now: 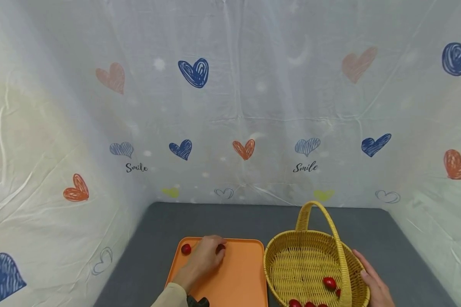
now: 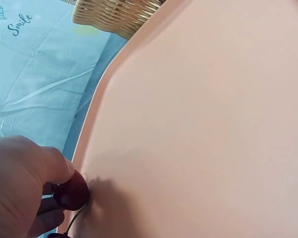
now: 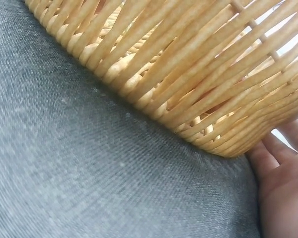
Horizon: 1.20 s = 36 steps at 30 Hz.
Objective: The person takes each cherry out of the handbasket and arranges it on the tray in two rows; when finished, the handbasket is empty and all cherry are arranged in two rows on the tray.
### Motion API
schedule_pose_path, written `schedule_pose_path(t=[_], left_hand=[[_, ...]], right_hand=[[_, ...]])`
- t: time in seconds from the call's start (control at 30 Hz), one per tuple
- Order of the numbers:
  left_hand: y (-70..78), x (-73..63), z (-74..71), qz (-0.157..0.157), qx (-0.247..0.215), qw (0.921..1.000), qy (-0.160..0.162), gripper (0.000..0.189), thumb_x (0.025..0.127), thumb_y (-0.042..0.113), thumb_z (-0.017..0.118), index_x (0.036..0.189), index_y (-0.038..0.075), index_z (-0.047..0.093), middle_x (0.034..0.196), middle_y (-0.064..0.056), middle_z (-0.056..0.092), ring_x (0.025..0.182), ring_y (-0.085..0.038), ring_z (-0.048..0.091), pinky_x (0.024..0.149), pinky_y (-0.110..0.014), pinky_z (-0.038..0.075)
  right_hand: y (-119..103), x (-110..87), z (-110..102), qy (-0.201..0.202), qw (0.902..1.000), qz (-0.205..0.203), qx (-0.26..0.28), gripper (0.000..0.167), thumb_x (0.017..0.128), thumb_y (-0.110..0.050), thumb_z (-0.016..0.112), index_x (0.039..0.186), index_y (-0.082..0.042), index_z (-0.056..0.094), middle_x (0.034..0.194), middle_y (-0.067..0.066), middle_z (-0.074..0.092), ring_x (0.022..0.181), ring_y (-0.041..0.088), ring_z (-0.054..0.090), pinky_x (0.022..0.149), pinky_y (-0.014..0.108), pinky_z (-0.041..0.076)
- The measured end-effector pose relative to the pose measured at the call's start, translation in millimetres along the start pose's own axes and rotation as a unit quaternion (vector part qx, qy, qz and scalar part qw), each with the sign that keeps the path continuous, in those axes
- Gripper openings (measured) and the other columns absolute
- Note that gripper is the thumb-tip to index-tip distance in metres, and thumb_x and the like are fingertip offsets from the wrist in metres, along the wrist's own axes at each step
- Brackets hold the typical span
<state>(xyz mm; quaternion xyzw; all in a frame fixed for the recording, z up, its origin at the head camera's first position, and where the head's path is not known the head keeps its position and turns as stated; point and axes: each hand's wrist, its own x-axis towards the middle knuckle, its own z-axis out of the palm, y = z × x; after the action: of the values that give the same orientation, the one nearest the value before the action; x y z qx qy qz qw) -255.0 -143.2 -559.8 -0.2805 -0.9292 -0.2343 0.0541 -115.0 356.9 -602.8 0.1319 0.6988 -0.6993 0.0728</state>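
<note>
A dark red cherry (image 2: 72, 192) sits pinched between the fingertips of the left hand (image 1: 207, 256), low on the far left part of the orange tray (image 1: 242, 277); in the left wrist view the thumb and fingers curl round it, with its thin stem trailing toward 6 o'clock. A second cherry (image 1: 186, 249) lies loose on the tray just beside that hand, at about 9 o'clock from the knuckles, close to the tray's far left corner. At 3 o'clock from the tray, touching or nearly touching its edge, stands the yellow wicker basket (image 1: 292, 256) with its arched handle up; several more cherries (image 1: 329, 282) lie in its near right part. The right hand (image 1: 374, 283) rests against the basket's outer wall at 4 o'clock, fingers straight and together, palm laid flat to the weave rather than gripping it. All of it stands on a grey cloth table (image 1: 215, 219), backed by a white sheet (image 1: 253, 94) printed with hearts
</note>
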Motion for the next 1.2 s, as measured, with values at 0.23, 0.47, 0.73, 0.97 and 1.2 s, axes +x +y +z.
schedule_pose_path(t=[0.23, 0.47, 0.73, 0.97, 1.2], left_hand=[[0.6, 2.7, -1.2, 0.012, -0.008, 0.9999, -0.009, 0.015, 0.097, 0.003, 0.081, 0.108, 0.012, 0.084, 0.106, 0.001, 0.082, 0.096, -0.014, 0.076, 0.086, -0.036, 0.066], [-1.9, 4.5, 0.5, 0.035, -0.022, 0.9989, -0.021, 0.021, 0.096, 0.000, 0.081, 0.112, 0.012, 0.085, 0.112, 0.000, 0.082, 0.101, -0.014, 0.077, 0.091, -0.037, 0.066], [2.2, 4.9, -1.7, 0.049, -0.043, 0.9978, 0.014, 0.032, 0.095, 0.008, 0.086, 0.126, 0.005, 0.080, 0.120, -0.009, 0.081, 0.106, -0.023, 0.078, 0.090, -0.039, 0.066], [31.2, 7.4, -14.2, 0.071, -0.098, 0.9921, 0.033, 0.038, 0.096, 0.013, 0.086, 0.133, 0.009, 0.078, 0.131, -0.010, 0.079, 0.092, -0.025, 0.079, 0.082, -0.040, 0.067], [73.4, 12.8, -18.0, 0.103, -0.127, 0.9864, 0.018, 0.039, 0.099, 0.020, 0.084, 0.137, 0.013, 0.077, 0.136, -0.003, 0.077, 0.125, -0.022, 0.075, 0.104, -0.041, 0.063]], right_hand=[[-2, -1.4, 2, 0.001, 1.0000, -0.004, -0.002, 0.076, 0.116, -0.061, 0.033, 0.179, -0.027, 0.005, 0.124, -0.042, 0.052, 0.108, -0.006, 0.069, 0.091, 0.042, 0.064], [-4, -2.6, 6, 0.009, 0.9999, -0.003, -0.004, 0.077, 0.117, -0.061, 0.033, 0.179, -0.025, 0.005, 0.124, -0.037, 0.056, 0.108, -0.001, 0.071, 0.090, 0.041, 0.065], [-4, -4.1, 6, 0.003, 0.9995, -0.032, 0.001, 0.072, 0.119, -0.052, 0.031, 0.179, -0.023, 0.004, 0.121, -0.041, 0.056, 0.107, -0.003, 0.071, 0.086, 0.040, 0.065], [-3, -5.8, 3, -0.003, 0.9985, -0.055, 0.001, 0.069, 0.120, -0.049, 0.031, 0.179, -0.021, 0.006, 0.124, -0.045, 0.055, 0.109, -0.008, 0.067, 0.084, 0.034, 0.065], [0, -6.4, 5, -0.007, 0.9975, -0.070, 0.006, 0.067, 0.121, -0.045, 0.031, 0.179, -0.022, 0.008, 0.125, -0.044, 0.056, 0.109, -0.005, 0.070, 0.083, 0.038, 0.066]])
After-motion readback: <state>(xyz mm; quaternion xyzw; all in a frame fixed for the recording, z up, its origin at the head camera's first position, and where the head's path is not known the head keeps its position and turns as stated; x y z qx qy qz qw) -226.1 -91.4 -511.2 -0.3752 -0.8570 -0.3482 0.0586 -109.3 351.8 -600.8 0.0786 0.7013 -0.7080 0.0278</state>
